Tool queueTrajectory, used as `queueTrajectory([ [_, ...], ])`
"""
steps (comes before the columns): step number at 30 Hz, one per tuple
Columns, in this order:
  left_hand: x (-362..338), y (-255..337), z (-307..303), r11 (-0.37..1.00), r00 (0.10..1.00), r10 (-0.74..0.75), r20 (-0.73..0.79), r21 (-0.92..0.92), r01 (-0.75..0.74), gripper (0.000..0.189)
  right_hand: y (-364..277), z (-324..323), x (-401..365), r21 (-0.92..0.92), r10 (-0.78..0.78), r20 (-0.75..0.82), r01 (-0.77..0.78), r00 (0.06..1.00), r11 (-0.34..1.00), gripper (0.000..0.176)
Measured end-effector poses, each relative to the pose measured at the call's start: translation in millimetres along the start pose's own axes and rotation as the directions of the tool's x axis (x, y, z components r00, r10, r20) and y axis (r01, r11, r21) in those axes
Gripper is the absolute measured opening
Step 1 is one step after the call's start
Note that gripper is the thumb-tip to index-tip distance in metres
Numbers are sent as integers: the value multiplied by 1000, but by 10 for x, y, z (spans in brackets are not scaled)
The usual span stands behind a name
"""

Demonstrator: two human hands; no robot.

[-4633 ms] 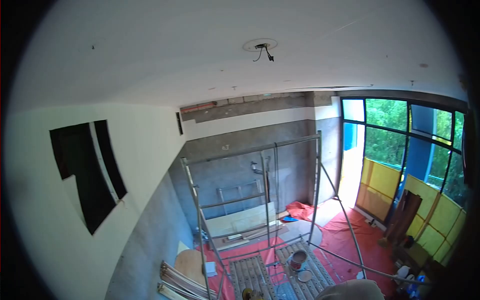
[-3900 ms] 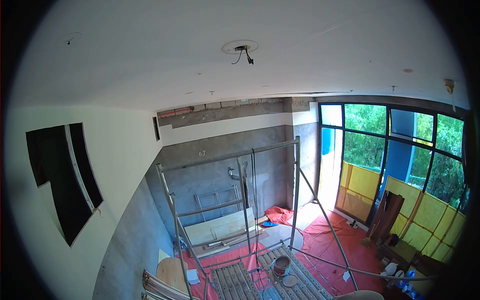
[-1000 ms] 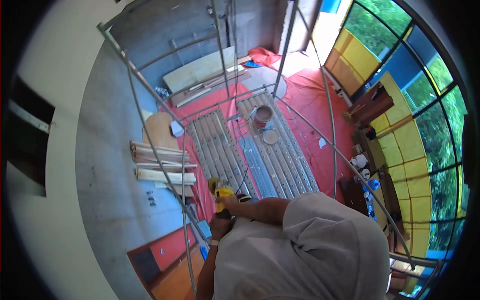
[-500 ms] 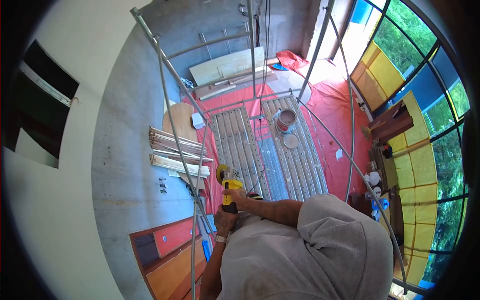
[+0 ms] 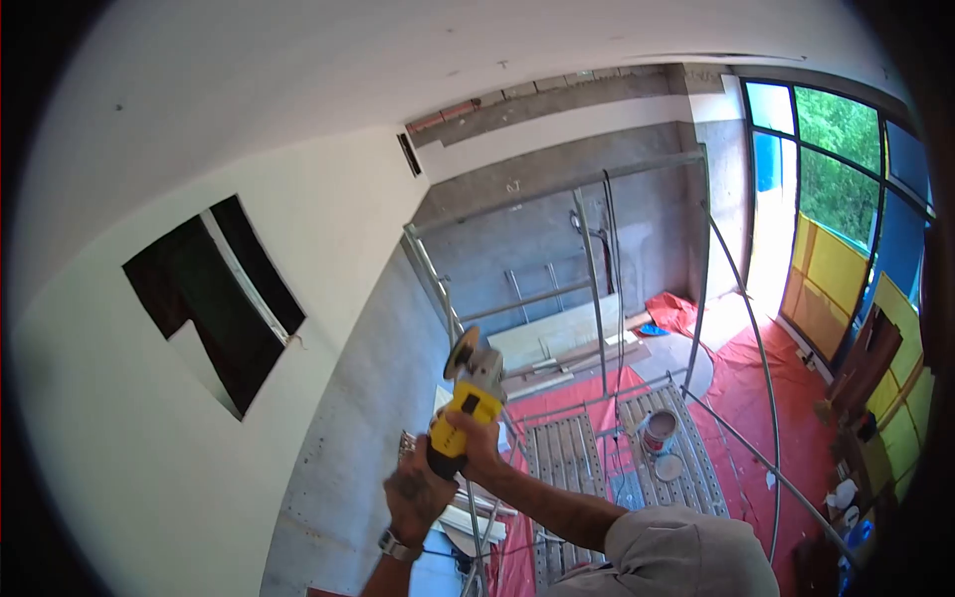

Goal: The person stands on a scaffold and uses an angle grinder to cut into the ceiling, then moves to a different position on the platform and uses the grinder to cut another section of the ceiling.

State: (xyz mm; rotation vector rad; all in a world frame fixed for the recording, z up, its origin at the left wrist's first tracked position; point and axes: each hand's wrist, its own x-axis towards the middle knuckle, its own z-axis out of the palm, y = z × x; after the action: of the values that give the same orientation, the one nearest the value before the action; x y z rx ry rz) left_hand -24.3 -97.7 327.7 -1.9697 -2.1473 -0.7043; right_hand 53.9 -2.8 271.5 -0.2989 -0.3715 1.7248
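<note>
A yellow and black angle grinder (image 5: 472, 403) is held up in front of me with both hands, its round disc (image 5: 462, 352) at the upper end. My right hand (image 5: 481, 446) is closed around the yellow body. Lower down, my left hand (image 5: 418, 493), with a watch on the wrist, wraps the black rear end. The disc is raised in the air, apart from the white wall surface to the left.
Metal scaffold tubes (image 5: 594, 298) stand around me. Below, perforated metal planks (image 5: 562, 453) carry an open paint bucket (image 5: 659, 431) and its lid (image 5: 668, 468). Red sheeting (image 5: 741, 398) covers the floor. A dark rectangular opening (image 5: 214, 298) cuts the left wall.
Both hands have lifted the angle grinder from low near my body up and forward. My view has tilted upward, bringing the ceiling and more of the left wall into sight.
</note>
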Motion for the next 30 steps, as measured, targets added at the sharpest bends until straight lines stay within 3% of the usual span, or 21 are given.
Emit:
queueTrajectory([
  [2,254,157,-517,995,985,85,-148,67,-76,49,-266,627,48,98,-96,146,82,985,992,24],
  [4,457,279,-991,959,940,222,-258,235,-162,72,-471,1154,107,193,-165,252,117,954,974,26],
  [9,750,718,-2040,737,754,495,-433,669,-100,69,-1006,2373,140,449,-240,478,-1,845,894,27],
  [12,1015,784,-2626,550,684,603,-411,835,17,63,-1232,3058,-1,517,-345,501,45,794,855,26],
  [14,1113,878,-3020,545,680,608,-410,838,19,59,-1392,3464,-104,529,-398,515,84,759,844,28],
  [16,1215,888,-3395,509,585,694,-420,860,14,52,-1500,3859,-139,562,-493,542,142,681,815,23],
  [18,1284,946,-3752,573,594,664,-455,820,-12,53,-1652,4207,-334,602,-522,526,140,671,786,22],
  [21,1322,1073,-4166,607,565,659,-498,795,-8,44,-1792,4666,-409,662,-608,508,175,610,729,37],
  [24,1328,1163,-4452,645,543,647,-535,764,-16,39,-1917,4898,-598,717,-707,466,240,531,654,37],
  [30,1335,1273,-4705,659,492,664,-564,752,-27,42,-2093,5162,-776,738,-754,426,290,500,609,34],
])
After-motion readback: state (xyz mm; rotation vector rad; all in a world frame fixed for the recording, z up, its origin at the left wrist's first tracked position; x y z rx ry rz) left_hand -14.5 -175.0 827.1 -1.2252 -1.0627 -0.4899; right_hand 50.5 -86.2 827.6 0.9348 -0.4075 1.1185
